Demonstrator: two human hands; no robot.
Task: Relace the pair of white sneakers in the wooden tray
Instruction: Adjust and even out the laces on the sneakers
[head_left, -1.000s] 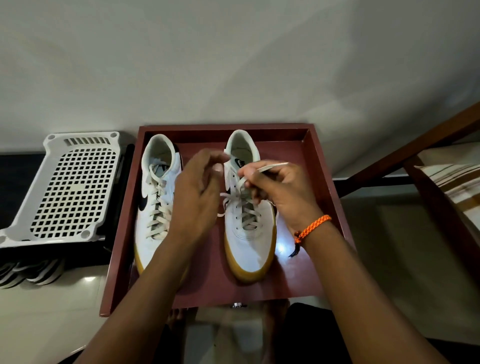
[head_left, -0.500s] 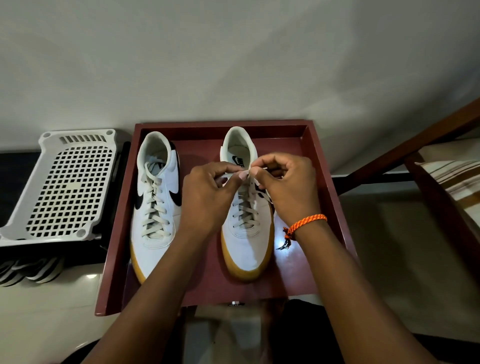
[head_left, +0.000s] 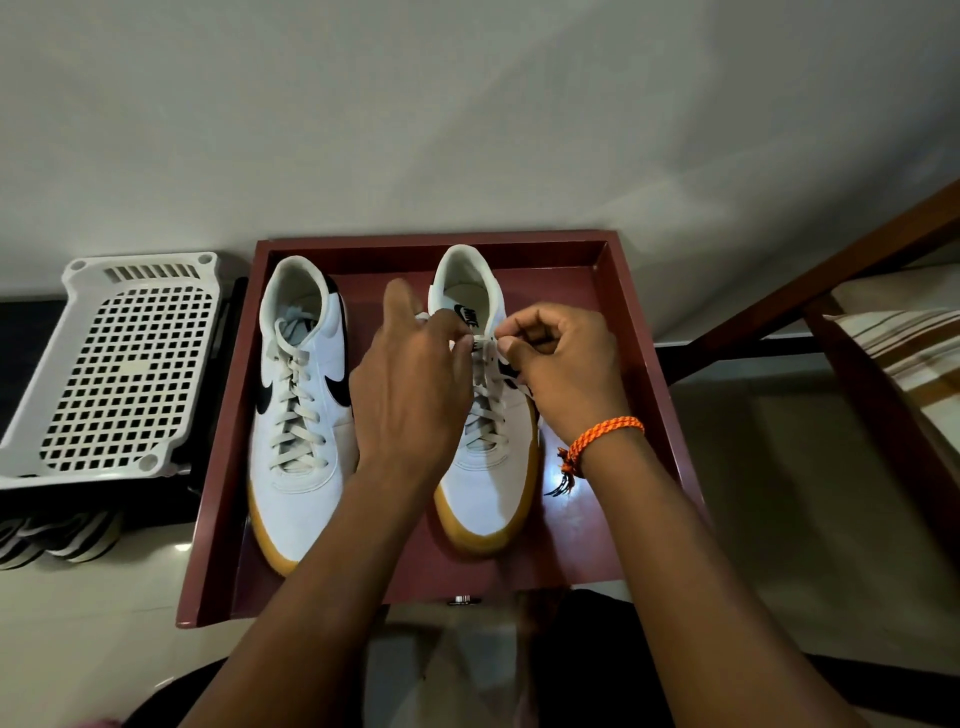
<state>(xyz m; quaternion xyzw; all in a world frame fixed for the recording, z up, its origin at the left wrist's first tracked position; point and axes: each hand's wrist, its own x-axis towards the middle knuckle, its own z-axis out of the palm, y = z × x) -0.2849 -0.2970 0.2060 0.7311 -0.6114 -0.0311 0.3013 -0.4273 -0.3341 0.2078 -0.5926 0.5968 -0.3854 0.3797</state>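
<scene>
- White leather sneakers (head_left: 301, 415) with black swooshes and gum soles, side by side, toes toward the viewer, inside wooden tray (head_left: 639, 364).
- Right sneaker (head_left: 485, 478): lace (head_left: 485, 347) pinched near the top eyelets by left hand (head_left: 415, 395) and right hand (head_left: 563, 371).
- Reddish-brown tray on pale glossy floor (head_left: 769, 493), against grey wall (head_left: 467, 114); white perforated plastic basket (head_left: 119, 369) to its left.

glossy wood tray (head_left: 631, 332), matt sneakers (head_left: 301, 488), plastic rack (head_left: 78, 332)
</scene>
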